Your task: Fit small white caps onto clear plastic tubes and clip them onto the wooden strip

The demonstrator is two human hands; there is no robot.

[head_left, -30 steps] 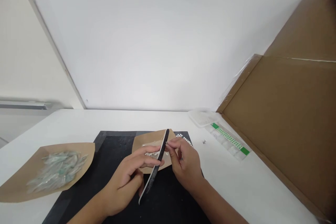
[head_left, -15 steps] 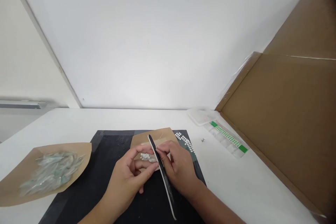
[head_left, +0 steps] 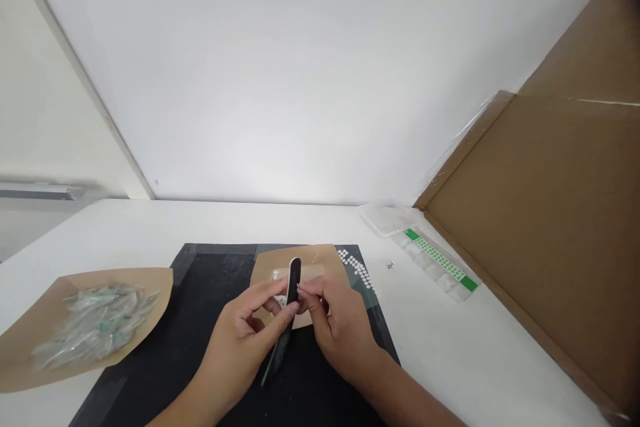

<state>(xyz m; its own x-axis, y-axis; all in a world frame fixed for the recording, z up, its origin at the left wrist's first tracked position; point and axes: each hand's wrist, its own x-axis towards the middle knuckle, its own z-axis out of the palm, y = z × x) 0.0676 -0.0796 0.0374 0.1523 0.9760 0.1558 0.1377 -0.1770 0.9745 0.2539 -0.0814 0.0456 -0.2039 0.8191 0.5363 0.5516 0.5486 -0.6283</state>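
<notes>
Thumb and fingers of my left hand (head_left: 239,328) pinch a long black nail file (head_left: 294,278) with a pale edge, its rounded end pointing up and away. My right hand (head_left: 344,320) is closed in a pinch close against the file's right side. A tiny pale piece seems to show at its fingertips, too small to name. Beneath both hands lies a brown paper piece (head_left: 320,257) on a black mat (head_left: 213,300). Small white bits on that paper are mostly hidden behind my left fingers and the file.
To the left, a curved brown paper (head_left: 50,293) carries a heap of small clear plastic packets (head_left: 107,317). White dots (head_left: 356,267) line the mat's far right corner. Beyond are tiny metallic bits (head_left: 391,265), a clear case with a green strip (head_left: 443,260), a translucent lid (head_left: 387,219) and tall cardboard (head_left: 540,213).
The nail file has turned in my left hand: its near end has swung left and its dark flat face shows more. Both hands stay close together. The view has shifted slightly.
</notes>
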